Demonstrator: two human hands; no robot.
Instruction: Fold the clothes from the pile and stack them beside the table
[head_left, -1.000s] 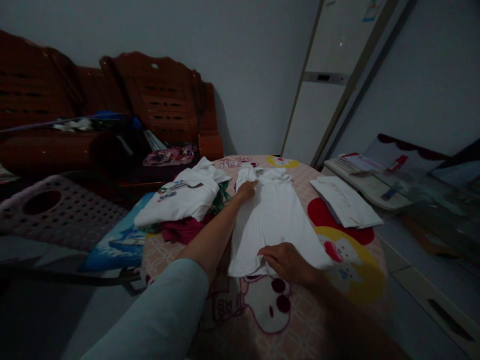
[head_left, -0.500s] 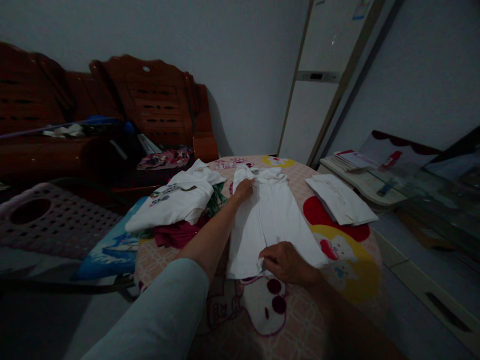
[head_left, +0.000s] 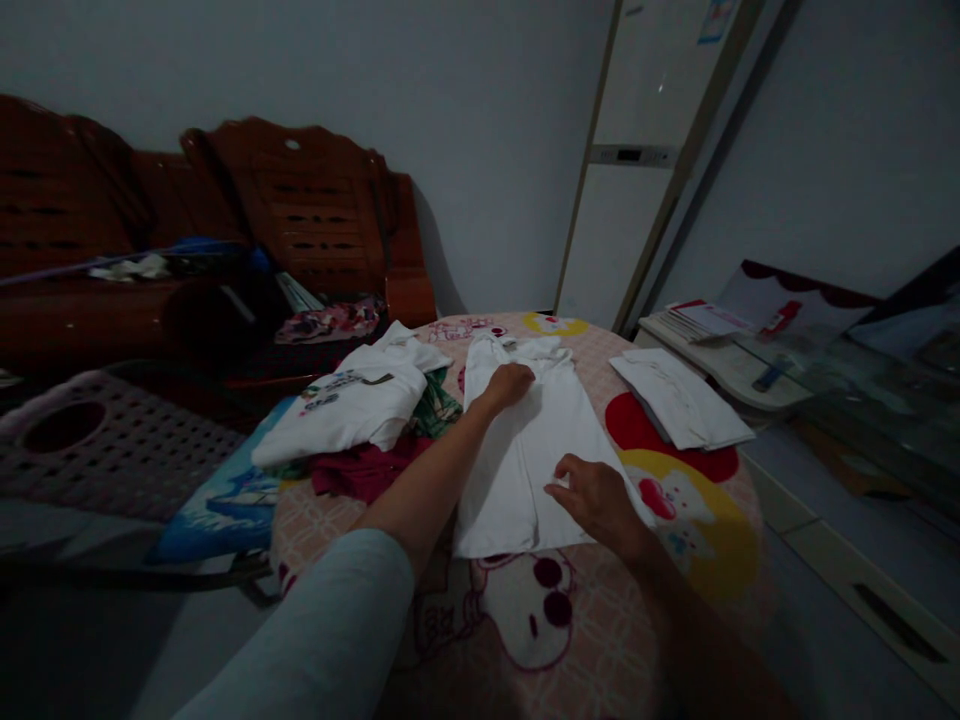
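Note:
A white garment [head_left: 555, 420] lies spread on the round table, its gathered end away from me and its straight hem towards me. My left hand [head_left: 511, 386] rests over its upper part, fingers bent down towards the fabric; their tips are hidden, so I cannot tell if they grip it. Above the lower right part is my right hand [head_left: 596, 498], with thumb and forefinger apart and nothing between them. A long crease runs down the cloth between the hands and the hem.
On the left sits a heap of clothes with a white printed shirt [head_left: 345, 400] on top and a dark red piece [head_left: 367, 470] below. A folded white garment [head_left: 682, 400] lies at the right. The patterned tablecloth [head_left: 600, 640] shows in front. A wooden bench [head_left: 300, 210] stands behind.
My right hand has let go of the hem and moved up and right, its fingers parting. My left hand has shifted right from the garment's upper left edge towards its middle.

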